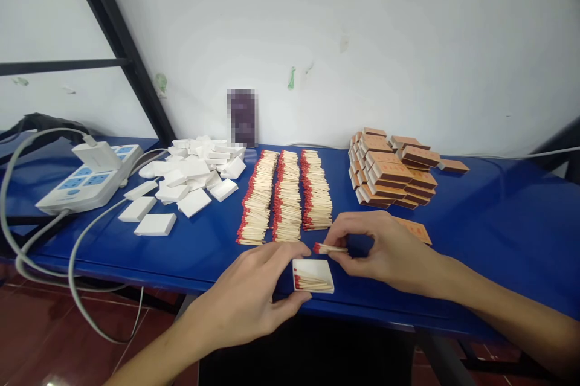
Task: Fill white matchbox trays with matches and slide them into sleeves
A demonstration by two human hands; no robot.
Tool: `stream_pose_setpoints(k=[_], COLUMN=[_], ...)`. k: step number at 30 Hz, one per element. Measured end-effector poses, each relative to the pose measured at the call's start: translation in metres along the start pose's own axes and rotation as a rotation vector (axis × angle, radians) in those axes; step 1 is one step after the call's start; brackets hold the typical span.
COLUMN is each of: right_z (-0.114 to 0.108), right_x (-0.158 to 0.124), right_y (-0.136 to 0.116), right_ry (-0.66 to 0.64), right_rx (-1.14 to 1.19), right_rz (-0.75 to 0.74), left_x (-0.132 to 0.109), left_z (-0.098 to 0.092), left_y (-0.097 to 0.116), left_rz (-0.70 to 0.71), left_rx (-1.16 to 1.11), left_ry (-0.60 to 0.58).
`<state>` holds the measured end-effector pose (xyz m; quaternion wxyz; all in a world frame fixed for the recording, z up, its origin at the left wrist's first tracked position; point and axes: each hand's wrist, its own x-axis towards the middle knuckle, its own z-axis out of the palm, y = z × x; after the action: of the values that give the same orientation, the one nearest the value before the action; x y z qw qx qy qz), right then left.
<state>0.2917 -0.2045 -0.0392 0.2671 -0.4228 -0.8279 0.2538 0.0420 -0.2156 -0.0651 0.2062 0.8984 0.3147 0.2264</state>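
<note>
My left hand (254, 289) grips a small white matchbox tray (317, 267) near the table's front edge, thumb below and fingers above. Inside the tray, red-headed matches (312, 283) lie along the near side, heads to the left. Just above the tray's far right corner, my right hand (383, 247) pinches a small bunch of matches (330, 249) between thumb and fingers. Beyond the hands, matches lie in three long rows: a left row (258, 199), a middle row (287, 199) and a right row (317, 193).
White empty trays (194, 174) are heaped on the left. Orange-brown matchbox sleeves (389, 171) are stacked on the right, and one flat sleeve (414, 230) lies behind my right hand. A power strip (90, 177) with looping cables sits far left on the blue table (489, 223).
</note>
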Motion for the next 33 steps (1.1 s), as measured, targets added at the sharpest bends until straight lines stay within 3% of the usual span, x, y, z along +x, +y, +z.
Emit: stream_pose_setpoints(k=[6, 18, 26, 33], right_z=[0.014, 0.025, 0.01, 0.013], right_x=[0.001, -0.005, -0.003, -0.002], right_y=[-0.019, -0.016, -0.019, -0.017], right_ry=[-0.086, -0.142, -0.144, -0.138], right_rx=[0.0, -0.268, -0.144, -0.091], right_rz=[-0.087, -0.139, -0.119, -0.099], left_x=[-0.002, 0.002, 0.001, 0.001], left_z=[0.002, -0.001, -0.001, -0.001], left_y=[-0.001, 0.002, 0.001, -0.001], left_rz=[-0.002, -0.008, -0.016, 0.054], left_rx=[-0.024, -0.059, -0.07, -0.033], left_ry=[0.027, -0.033, -0.031, -0.04])
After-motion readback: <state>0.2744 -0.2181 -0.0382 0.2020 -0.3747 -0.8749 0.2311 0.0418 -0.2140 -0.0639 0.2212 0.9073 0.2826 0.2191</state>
